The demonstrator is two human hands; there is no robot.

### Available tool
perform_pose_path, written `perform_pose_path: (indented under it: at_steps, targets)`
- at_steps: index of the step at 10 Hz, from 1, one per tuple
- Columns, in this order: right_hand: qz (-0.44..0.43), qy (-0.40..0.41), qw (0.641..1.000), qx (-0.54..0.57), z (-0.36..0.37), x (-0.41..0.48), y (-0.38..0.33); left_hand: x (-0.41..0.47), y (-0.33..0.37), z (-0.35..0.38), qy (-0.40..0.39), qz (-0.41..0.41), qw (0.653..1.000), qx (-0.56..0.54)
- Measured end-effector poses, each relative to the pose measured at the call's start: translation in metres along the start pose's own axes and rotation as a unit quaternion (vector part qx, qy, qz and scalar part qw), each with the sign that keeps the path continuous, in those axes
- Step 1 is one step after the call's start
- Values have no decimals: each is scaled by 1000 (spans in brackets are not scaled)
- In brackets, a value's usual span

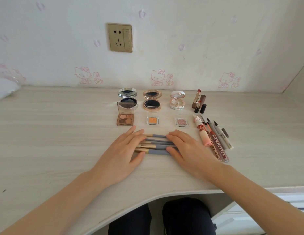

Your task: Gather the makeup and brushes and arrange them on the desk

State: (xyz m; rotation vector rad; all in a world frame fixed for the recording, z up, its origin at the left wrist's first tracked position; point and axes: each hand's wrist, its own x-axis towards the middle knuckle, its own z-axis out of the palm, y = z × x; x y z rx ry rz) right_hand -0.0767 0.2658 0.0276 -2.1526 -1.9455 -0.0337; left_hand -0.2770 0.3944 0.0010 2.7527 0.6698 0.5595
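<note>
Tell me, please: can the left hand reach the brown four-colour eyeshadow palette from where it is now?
Probably yes. The left hand lies flat on the brushes, and the open eyeshadow palette sits just beyond its fingertips, with only bare desk between them.

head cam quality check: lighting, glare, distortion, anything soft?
Head view: soft, even daylight, with only faint shadows under the left hand and right hand; small glare on the silver compact lid; wide-angle bowing shows in the desk back edge and the tilted right wall; brushes and the lip-gloss tubes lettering are sharp at centre, forearms softer near the bottom corners.
</note>
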Motion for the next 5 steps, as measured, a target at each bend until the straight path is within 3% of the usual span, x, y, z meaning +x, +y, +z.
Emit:
perform_pose_path:
  at_steps: [1,5]
  targets:
    - [-13,1,1000,1,7,2,-5,1,0,1,-36,-3,999,-3]
    - [6,39,998,39,4,-2,-2,-5,8,-6,-2,-5,999,51]
